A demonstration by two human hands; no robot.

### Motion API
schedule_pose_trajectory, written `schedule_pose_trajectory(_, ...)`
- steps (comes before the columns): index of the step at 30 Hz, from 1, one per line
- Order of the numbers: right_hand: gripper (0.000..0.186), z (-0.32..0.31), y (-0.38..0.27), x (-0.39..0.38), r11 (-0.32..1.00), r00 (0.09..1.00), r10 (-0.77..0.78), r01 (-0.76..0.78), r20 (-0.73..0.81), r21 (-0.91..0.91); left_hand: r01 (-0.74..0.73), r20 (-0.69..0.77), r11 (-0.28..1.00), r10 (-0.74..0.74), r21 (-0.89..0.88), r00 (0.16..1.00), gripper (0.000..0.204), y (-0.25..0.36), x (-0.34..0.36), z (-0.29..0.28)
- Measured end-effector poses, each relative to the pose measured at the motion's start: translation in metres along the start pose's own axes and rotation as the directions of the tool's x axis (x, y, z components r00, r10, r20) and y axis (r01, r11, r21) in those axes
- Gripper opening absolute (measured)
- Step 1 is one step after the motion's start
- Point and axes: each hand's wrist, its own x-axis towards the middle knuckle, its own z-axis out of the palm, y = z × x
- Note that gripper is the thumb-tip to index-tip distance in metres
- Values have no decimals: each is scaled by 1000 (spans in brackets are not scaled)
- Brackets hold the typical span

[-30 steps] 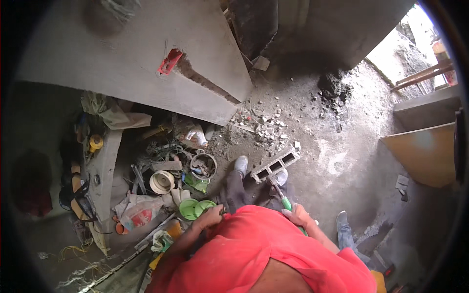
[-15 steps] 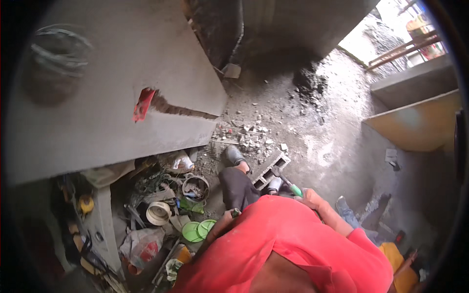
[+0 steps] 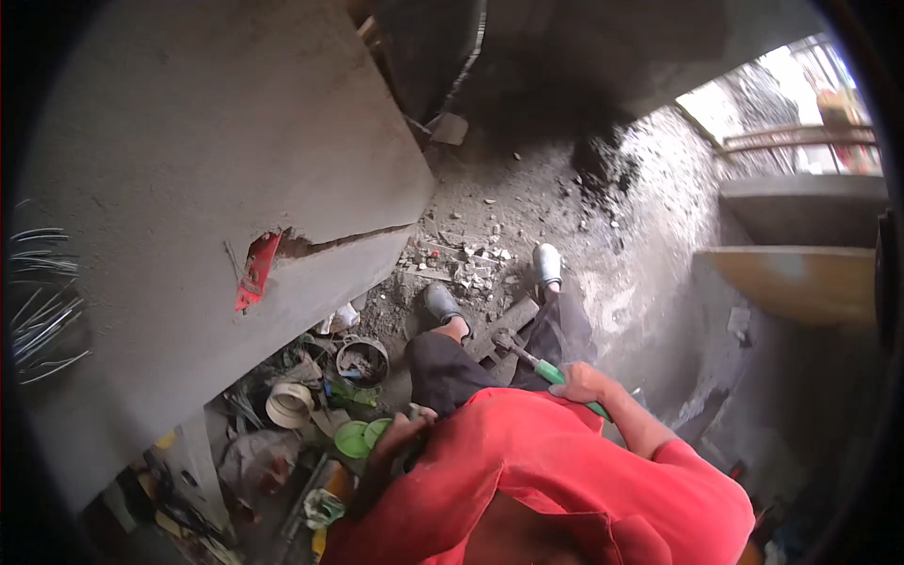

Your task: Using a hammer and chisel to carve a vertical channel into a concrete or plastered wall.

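Observation:
My right hand (image 3: 582,384) is wrapped round the green handle of a hammer (image 3: 551,372), at the right side of my red shirt. The grey hammer head points away from me, over my right trouser leg and a hollow concrete block (image 3: 494,334). My left hand (image 3: 411,428) is closed low at the left of my shirt; a small pale end shows at its fingers, too little to name. Beside that hand lie green plastic lids (image 3: 356,439). In the wall on the left, a red electrical box (image 3: 257,271) sits at the end of a chiselled groove (image 3: 344,242).
Broken rubble (image 3: 476,268) lies on the floor by my feet. A bucket (image 3: 363,362), a cream plastic pot (image 3: 289,405) and tangled wires crowd the left. Loose wire ends (image 3: 42,320) stick out of the wall. At the right stands a low ledge (image 3: 800,282).
My right foot has stepped forward past the concrete block to the rubble. The view has turned, and the wall box appears lower. The hammer stays in my right hand.

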Motion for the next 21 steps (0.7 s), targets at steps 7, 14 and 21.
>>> schedule_pose_trajectory(7,41,-96,48,112,998,983,-44,36,176,44,-574,-836,768,95,-285,541,40,80,-4,-34)
schedule_pose_trajectory(14,41,-200,54,309,968,932,-211,158,-295,-192,-858,-994,514,79,-27,78,40,109,24,-144)
schedule_pose_trajectory(21,31,-201,32,473,900,830,-51,280,-555,336,777,28,155,976,611,-216,62,141,40,-179)
